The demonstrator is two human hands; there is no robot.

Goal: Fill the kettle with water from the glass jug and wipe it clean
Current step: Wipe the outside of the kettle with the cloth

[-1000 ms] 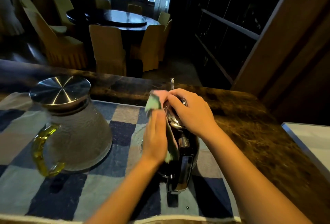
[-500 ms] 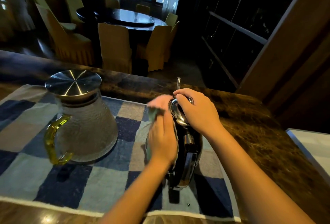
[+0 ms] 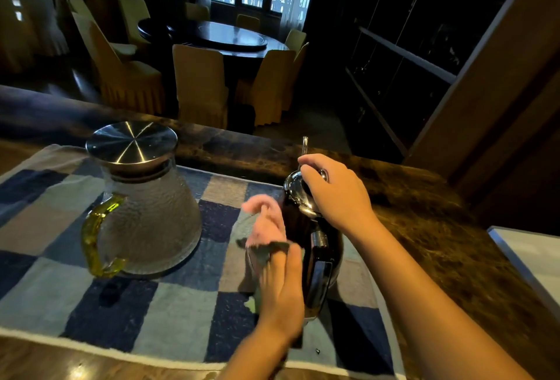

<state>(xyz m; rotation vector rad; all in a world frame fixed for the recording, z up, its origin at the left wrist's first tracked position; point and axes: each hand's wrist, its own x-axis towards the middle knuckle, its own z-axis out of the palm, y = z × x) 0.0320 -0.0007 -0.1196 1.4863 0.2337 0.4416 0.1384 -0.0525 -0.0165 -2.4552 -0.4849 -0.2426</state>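
A dark, shiny kettle (image 3: 318,261) stands on a blue checked mat (image 3: 169,307), its handle toward me. My right hand (image 3: 336,192) grips the kettle's metal lid from above. My left hand (image 3: 281,285) presses a pink and green cloth (image 3: 266,225) flat against the kettle's left side, low down. The cloth's upper end flaps loose above my fingers. A textured glass jug (image 3: 151,216) with a steel lid and yellow-green handle stands upright on the mat to the left, apart from both hands.
The mat lies on a dark marble counter (image 3: 430,228) whose far edge runs just behind the kettle. A pale surface with a metal edge (image 3: 527,261) sits at the right. Beyond the counter are covered chairs, a round table and shelving.
My left hand has slid the cloth down the kettle's left side, from near the lid to the lower body. My right hand stays on the lid. The camera moved closer.
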